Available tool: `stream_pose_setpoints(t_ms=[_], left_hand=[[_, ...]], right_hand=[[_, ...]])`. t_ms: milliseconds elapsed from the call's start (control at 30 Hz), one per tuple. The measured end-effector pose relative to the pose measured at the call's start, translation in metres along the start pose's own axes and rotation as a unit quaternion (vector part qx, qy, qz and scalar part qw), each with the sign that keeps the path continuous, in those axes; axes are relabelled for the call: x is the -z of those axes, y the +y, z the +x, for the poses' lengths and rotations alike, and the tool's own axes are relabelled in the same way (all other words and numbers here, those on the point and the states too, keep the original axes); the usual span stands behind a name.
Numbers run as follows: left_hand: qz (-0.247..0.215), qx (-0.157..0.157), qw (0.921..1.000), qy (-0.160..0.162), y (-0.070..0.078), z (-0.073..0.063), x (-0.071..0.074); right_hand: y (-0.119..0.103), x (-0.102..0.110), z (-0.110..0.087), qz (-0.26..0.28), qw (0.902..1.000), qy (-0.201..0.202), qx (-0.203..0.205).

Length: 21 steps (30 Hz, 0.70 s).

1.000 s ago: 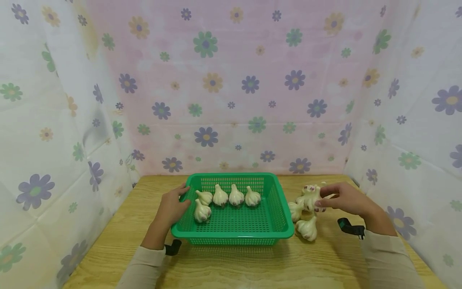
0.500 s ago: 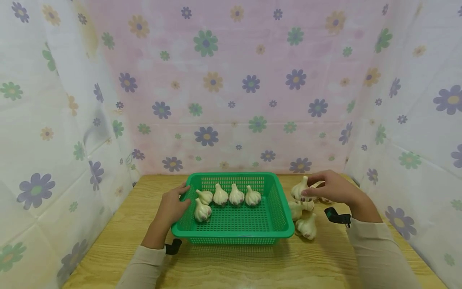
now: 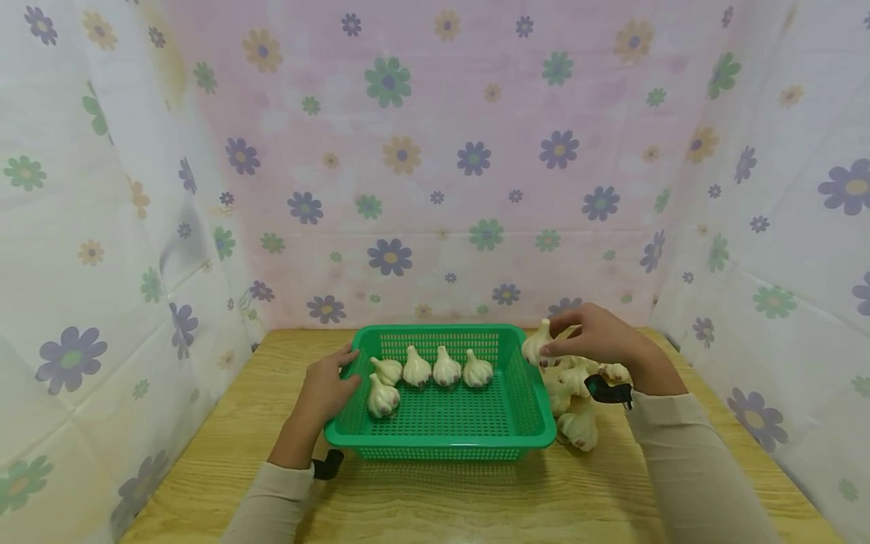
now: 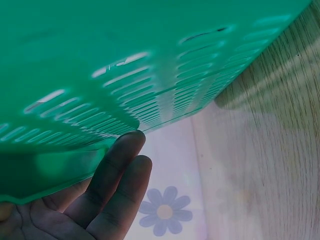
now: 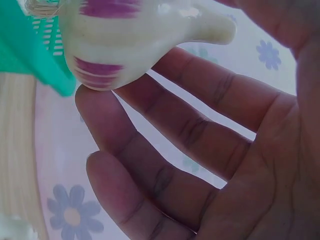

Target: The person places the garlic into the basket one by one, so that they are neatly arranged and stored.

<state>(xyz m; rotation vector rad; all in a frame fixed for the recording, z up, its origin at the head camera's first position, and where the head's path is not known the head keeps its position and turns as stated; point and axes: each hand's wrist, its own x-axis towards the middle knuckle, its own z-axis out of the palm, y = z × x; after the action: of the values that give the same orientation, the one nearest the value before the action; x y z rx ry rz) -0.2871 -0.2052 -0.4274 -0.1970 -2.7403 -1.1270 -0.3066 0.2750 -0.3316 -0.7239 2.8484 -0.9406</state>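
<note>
My left hand holds the left rim of a green plastic basket; in the left wrist view its fingers extend beneath the rim beside the slotted wall. My right hand pinches a garlic bulb by its side, raised beside the basket's right rim, stem upward. Close up, this bulb is creamy white with purple patches and a tuft of roots, against the fingertips. Inside the basket, several garlic bulbs line the back and left; the front and right floor shows bare mesh.
More garlic bulbs lie heaped on the wooden table just right of the basket, partly under my right hand and wrist. A flowered cloth rises behind the table and along both sides.
My right hand has lifted a garlic bulb from the heap and carried it left to the basket's right rim. My left hand and the basket have stayed in place.
</note>
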Motion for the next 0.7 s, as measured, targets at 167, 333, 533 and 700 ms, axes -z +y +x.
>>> stream_pose_setpoints(t_ms=[167, 333, 533, 700], left_hand=[[-0.004, 0.008, 1.0, 0.001, 0.001, -0.001, 0.0], [-0.007, 0.006, 1.0, 0.002, 0.001, -0.002, 0.0], [-0.005, 0.004, 1.0, 0.0, 0.001, -0.002, 0.001], [-0.005, 0.009, 0.9999, -0.001, 0.002, -0.002, 0.0]], right_hand=[[-0.011, -0.006, 0.017, -0.011, 0.9991, -0.018, 0.038], [-0.015, -0.018, 0.034, 0.005, 0.9973, -0.031, 0.066], [-0.024, -0.03, 0.048, 0.006, 0.9932, -0.056, 0.102], [-0.031, -0.037, 0.058, 0.014, 0.9907, -0.07, 0.116]])
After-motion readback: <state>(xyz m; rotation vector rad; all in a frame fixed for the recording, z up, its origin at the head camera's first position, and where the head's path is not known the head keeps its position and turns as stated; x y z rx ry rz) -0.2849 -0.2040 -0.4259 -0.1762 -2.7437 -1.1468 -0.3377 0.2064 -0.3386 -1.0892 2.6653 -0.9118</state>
